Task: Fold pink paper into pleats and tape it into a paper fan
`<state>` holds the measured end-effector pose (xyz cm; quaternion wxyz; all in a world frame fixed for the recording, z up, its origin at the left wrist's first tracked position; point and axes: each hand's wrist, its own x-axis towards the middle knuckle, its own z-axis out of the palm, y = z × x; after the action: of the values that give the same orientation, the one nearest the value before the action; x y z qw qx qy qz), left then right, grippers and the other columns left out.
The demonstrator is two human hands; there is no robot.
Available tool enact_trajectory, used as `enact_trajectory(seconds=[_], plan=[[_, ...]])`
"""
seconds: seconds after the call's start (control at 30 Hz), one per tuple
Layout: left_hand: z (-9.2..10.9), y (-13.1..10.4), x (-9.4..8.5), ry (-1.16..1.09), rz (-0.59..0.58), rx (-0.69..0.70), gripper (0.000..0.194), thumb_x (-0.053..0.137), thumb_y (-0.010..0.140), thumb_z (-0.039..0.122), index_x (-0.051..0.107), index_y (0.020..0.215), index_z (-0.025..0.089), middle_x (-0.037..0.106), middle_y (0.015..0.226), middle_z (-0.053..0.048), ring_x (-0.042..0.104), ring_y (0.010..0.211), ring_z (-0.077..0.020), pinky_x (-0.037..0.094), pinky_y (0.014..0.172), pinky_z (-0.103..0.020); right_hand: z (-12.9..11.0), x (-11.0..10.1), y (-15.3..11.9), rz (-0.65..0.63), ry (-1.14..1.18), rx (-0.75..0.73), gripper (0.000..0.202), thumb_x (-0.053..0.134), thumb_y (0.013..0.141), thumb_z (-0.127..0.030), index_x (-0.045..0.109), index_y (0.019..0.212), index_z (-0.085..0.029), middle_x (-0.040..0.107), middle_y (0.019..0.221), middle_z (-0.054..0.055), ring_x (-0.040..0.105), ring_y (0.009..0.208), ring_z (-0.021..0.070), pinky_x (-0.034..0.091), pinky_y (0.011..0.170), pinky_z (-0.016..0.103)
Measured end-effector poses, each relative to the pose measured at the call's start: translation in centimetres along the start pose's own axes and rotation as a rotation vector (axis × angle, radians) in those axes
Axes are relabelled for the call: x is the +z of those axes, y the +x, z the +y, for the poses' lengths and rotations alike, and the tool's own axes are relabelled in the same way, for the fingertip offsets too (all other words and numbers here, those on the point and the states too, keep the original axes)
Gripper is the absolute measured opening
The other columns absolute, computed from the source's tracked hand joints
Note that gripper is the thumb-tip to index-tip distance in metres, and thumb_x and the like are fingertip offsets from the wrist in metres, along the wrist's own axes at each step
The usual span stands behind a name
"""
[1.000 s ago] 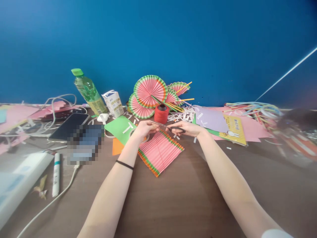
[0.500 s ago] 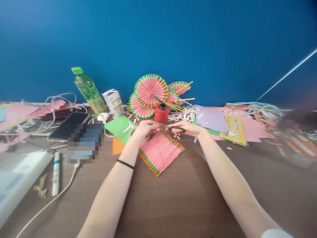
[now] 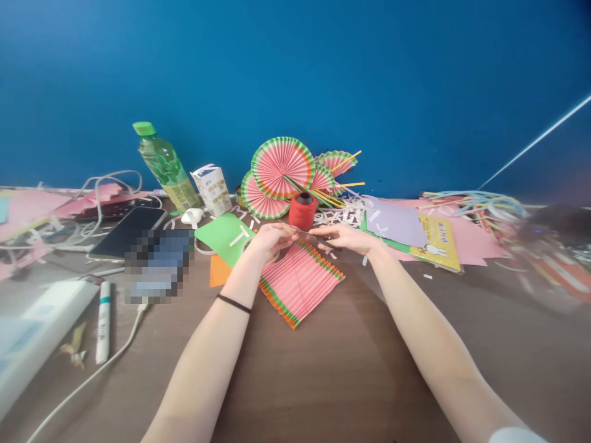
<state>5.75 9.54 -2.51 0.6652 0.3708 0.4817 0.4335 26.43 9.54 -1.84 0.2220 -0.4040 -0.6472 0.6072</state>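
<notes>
My right hand (image 3: 344,237) is closed around dark-handled scissors (image 3: 330,243), whose blades point left toward my other hand. My left hand (image 3: 277,238) is pinched near the blade tips; what lies between its fingers is too small to make out. Just behind the hands stands a red thread spool (image 3: 302,211). Below them a pleated pink paper (image 3: 302,284) with green and orange edges lies on the table, a thin line running across it. Round pleated paper fans (image 3: 282,169) lean behind the spool.
Green paper (image 3: 224,237) and orange paper (image 3: 219,271) lie at my left wrist. Further left are a bottle (image 3: 168,172), a carton (image 3: 212,189), phones (image 3: 129,232) and a marker (image 3: 103,323). Right of the hands are purple paper (image 3: 397,220) and a yellow packet (image 3: 441,243).
The scissors have turned in my right hand, so their handle loops look edge-on and lower. My left hand stays almost in place.
</notes>
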Motion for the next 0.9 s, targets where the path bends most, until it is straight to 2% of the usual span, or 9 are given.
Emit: enact_trajectory(seconds=[0.17, 0.33, 0.5, 0.57, 0.67, 0.77, 0.83, 0.9], plan=[[0.1, 0.0, 0.1, -0.008, -0.028, 0.004, 0.012, 0.058, 0.058, -0.002, 0.059, 0.055, 0.010, 0.060, 0.052, -0.001, 0.056, 0.051, -0.0069, 0.047, 0.054, -0.018, 0.4, -0.2, 0.1, -0.020, 0.024, -0.014, 0.044, 0.066, 0.066, -0.018, 0.063, 0.110, -0.017, 0.062, 0.094, 0.003, 0.055, 0.073, 0.0100, 0.046, 0.066, 0.022], [0.3, -0.2, -0.2, 0.012, -0.087, 0.025, 0.009, 0.062, 0.059, 0.003, 0.059, 0.055, 0.011, 0.061, 0.053, -0.001, 0.057, 0.053, -0.0072, 0.046, 0.057, -0.019, 0.1, 0.1, -0.1, -0.163, 0.113, -0.028, 0.035, 0.065, 0.074, -0.029, 0.060, 0.104, -0.013, 0.054, 0.072, 0.000, 0.048, 0.060, 0.0073, 0.038, 0.048, 0.017], [0.8, -0.6, -0.1, 0.119, -0.111, 0.111, 0.008, 0.068, 0.062, 0.017, 0.064, 0.061, 0.011, 0.064, 0.060, -0.002, 0.058, 0.057, -0.0083, 0.048, 0.065, -0.022, 0.3, -0.1, -0.3, -0.325, 0.328, -0.061, 0.030, 0.058, 0.079, -0.038, 0.055, 0.099, -0.016, 0.048, 0.072, -0.001, 0.048, 0.065, 0.0100, 0.049, 0.061, 0.025], [0.9, -0.7, 0.2, 0.190, -0.095, 0.174, 0.009, 0.067, 0.065, 0.020, 0.065, 0.063, 0.012, 0.065, 0.062, -0.003, 0.058, 0.057, -0.0090, 0.048, 0.066, -0.023, 0.5, -0.2, -0.3, -0.348, 0.341, -0.067, 0.030, 0.058, 0.079, -0.038, 0.053, 0.100, -0.017, 0.048, 0.074, 0.000, 0.050, 0.068, 0.0112, 0.051, 0.066, 0.029], [0.5, -0.6, 0.7, 0.309, -0.082, 0.273, 0.011, 0.058, 0.071, 0.020, 0.064, 0.064, 0.013, 0.065, 0.063, -0.003, 0.057, 0.055, -0.0103, 0.047, 0.064, -0.024, 0.6, 0.1, -0.1, -0.335, 0.315, -0.073, 0.028, 0.057, 0.080, -0.036, 0.052, 0.101, -0.018, 0.050, 0.075, 0.000, 0.052, 0.070, 0.0118, 0.051, 0.068, 0.030], [-0.6, -0.4, 1.2, 0.613, -0.044, 0.461, 0.019, 0.050, 0.074, 0.018, 0.063, 0.061, 0.014, 0.064, 0.062, -0.004, 0.057, 0.058, -0.0132, 0.045, 0.065, -0.024, 0.3, 0.6, 0.2, -0.306, 0.308, -0.091, 0.023, 0.055, 0.082, -0.034, 0.052, 0.098, -0.018, 0.050, 0.074, 0.000, 0.052, 0.069, 0.0112, 0.049, 0.066, 0.027], [-1.5, -0.4, 1.6, 0.853, -0.005, 0.590, 0.020, 0.047, 0.074, 0.014, 0.064, 0.064, 0.015, 0.065, 0.064, -0.004, 0.058, 0.063, -0.0153, 0.043, 0.068, -0.024, -0.4, 1.1, 0.4, -0.278, 0.346, -0.157, 0.023, 0.056, 0.081, -0.034, 0.053, 0.097, -0.018, 0.049, 0.072, -0.001, 0.050, 0.068, 0.0110, 0.048, 0.063, 0.025], [-2.0, -0.4, 2.0, 0.924, 0.002, 0.612, 0.021, 0.046, 0.073, 0.010, 0.066, 0.067, 0.016, 0.066, 0.068, -0.005, 0.059, 0.068, -0.0168, 0.042, 0.069, -0.023, -1.2, 1.6, 0.5, -0.261, 0.394, -0.237, 0.027, 0.058, 0.079, -0.034, 0.052, 0.100, -0.018, 0.048, 0.074, 0.000, 0.050, 0.070, 0.0117, 0.048, 0.064, 0.026]])
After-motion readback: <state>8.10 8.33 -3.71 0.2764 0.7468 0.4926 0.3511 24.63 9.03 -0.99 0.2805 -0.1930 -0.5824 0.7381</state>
